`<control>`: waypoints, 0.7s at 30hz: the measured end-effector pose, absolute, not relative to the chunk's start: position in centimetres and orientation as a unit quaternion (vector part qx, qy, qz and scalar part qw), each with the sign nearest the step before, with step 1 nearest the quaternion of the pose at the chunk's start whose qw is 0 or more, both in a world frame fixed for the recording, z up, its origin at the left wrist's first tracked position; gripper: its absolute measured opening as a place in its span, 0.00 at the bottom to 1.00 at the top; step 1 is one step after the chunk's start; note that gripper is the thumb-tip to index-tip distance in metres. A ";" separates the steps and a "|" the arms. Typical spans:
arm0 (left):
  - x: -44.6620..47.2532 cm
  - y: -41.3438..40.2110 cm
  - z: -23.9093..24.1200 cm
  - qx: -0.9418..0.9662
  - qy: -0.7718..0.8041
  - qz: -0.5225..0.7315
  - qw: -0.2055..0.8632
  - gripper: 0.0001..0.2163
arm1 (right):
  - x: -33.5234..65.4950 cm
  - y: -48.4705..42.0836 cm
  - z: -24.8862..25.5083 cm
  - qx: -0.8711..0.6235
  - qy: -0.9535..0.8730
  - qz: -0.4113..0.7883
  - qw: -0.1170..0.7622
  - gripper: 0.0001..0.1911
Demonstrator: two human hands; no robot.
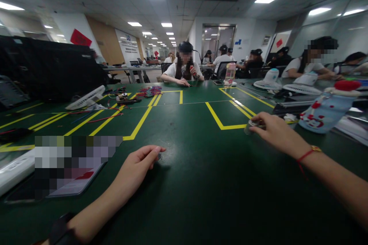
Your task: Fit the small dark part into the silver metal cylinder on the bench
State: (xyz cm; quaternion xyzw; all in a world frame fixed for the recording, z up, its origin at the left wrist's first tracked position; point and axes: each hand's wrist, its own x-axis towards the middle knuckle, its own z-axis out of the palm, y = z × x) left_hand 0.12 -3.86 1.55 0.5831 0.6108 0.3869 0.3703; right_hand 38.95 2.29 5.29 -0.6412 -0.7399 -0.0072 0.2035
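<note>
My right hand [268, 130] is closed on a small clear, round object [247, 127] held between thumb and fingers, close to the corner of a yellow tape outline [230, 127]. Whether it is a tape roll or a little jar cannot be made out. Over the middle left of the green table [195, 183], my left hand [143, 157] is pinched, thumb against forefinger. Something small and greyish shows under its fingertips, too blurred to name. A red cord bracelet circles my right wrist, and a dark band is on the left one.
To the left lie a phone-like flat thing [76, 183] and a white bar [15, 170]. Farther off are wires [149, 91] and a white fan [86, 98]. A blue bottle [326, 111] stands at right. Across the table sits a person [182, 65].
</note>
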 end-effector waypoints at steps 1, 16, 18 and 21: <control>0.1 -3.8 1.6 0.585 0.611 0.384 0.369 0.19 | 37.4 1.5 5.2 -0.604 -0.761 0.017 0.236 0.15; 4.7 -4.9 3.5 0.770 0.497 0.315 0.246 0.10 | 26.1 -4.8 0.2 -0.370 -0.831 0.265 0.321 0.34; 6.2 -5.0 4.2 0.794 0.467 0.312 0.234 0.09 | 26.1 -4.7 -0.1 -0.387 -0.813 0.297 0.316 0.37; 7.4 -4.7 4.7 0.801 0.456 0.320 0.218 0.08 | 26.1 -4.7 0.0 -0.404 -0.803 0.303 0.315 0.33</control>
